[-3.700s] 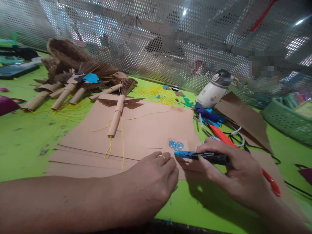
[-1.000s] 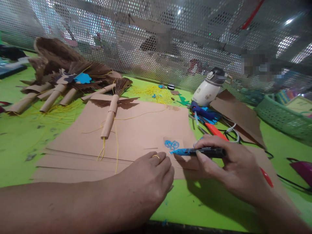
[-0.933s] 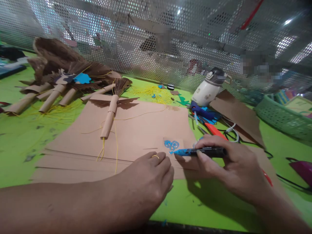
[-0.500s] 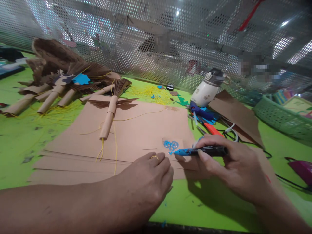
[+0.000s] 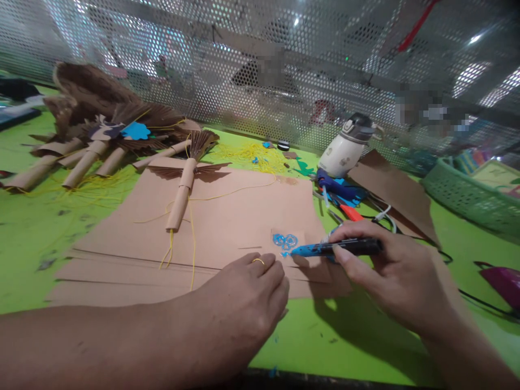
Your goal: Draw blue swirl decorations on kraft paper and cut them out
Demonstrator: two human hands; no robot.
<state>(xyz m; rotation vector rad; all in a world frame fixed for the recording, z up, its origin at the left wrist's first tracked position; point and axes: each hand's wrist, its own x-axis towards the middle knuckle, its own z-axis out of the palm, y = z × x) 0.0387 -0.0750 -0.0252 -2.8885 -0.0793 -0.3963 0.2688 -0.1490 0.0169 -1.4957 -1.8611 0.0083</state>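
My right hand grips a blue paint marker, its barrel dark and its front end smeared with blue. The marker's tip touches or hovers just over a small brown paper piece with blue looped drawing on it. My left hand, with a ring on one finger, rests curled on the brown paper just left of the drawing; its fingertips are hidden. Beneath lies a stack of brown paper sheets. A rolled-paper figure with pleated wings and yellow strings lies on the stack.
More rolled-paper figures are heaped at the left. Yellow string lies behind the sheets. A white bottle, a blue glue gun and cords stand or lie at right, near a green basket. A perforated metal screen rises behind.
My right hand and the marker have shifted slightly to the right, the tip still near the lower blue mark. My left hand stays in place.
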